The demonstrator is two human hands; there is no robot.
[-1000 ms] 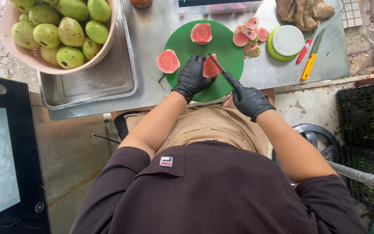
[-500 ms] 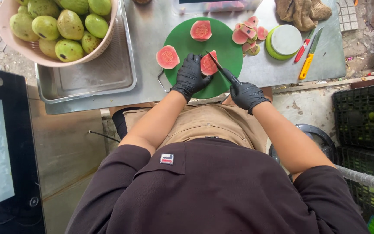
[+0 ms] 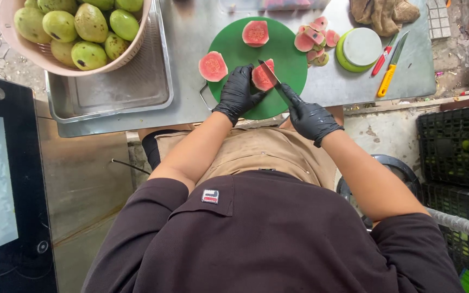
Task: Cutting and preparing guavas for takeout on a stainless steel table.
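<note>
The guava piece (image 3: 261, 77) is pinched by the left hand (image 3: 237, 93); fingertips should be kept clear as the knife (image 3: 271, 80), gripped by the right hand (image 3: 309, 115), is pressed straight down.

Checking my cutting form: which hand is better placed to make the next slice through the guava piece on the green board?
Right. The right hand holds the knife with its blade over the guava piece, while the left hand only steadies it.

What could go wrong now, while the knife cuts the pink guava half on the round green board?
The black-gloved left hand holds the pink guava half right beside the dark knife blade in the right hand, so a slip could cut the fingers. Another pink guava half overhangs the edge of the round green cutting board and might get knocked off.
</note>
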